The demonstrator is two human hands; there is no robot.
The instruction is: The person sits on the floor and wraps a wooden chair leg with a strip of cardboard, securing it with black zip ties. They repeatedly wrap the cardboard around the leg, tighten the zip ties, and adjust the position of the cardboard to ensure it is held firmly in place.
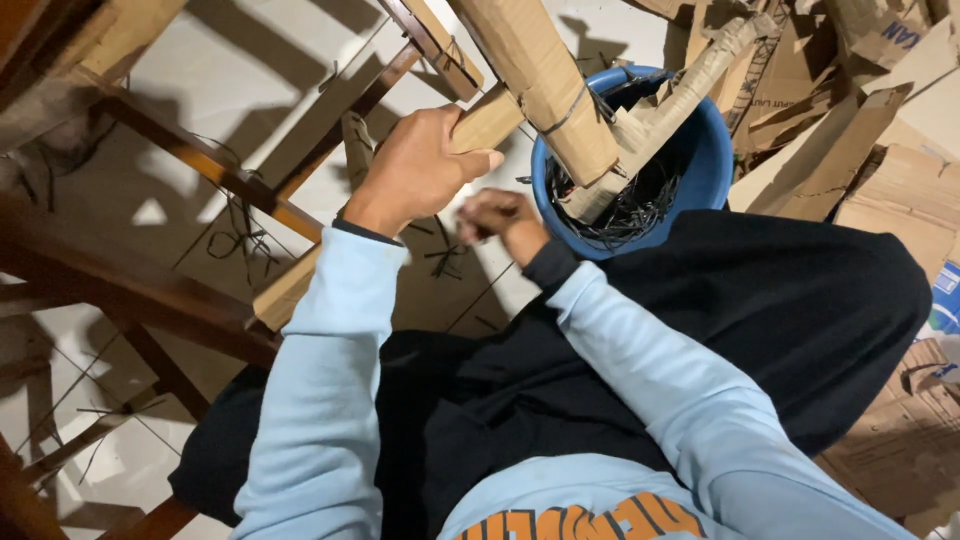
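Gripping a cardboard-wrapped wooden rail (300, 280) running lower-left to upper-right, left hand (420, 170) clenched around it, right hand (500, 218) fisted, contents unclear

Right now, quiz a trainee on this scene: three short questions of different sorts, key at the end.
1. True or false: the left hand grips a cardboard-wrapped wooden bar.
2. What colour is the tub that holds the black ties? A red, B blue, C green.
3. Fill in: the right hand is closed into a ____ beside the tub, below the left hand.

Key: 1 true; 2 B; 3 fist. Whether the right hand holds anything cannot be told.
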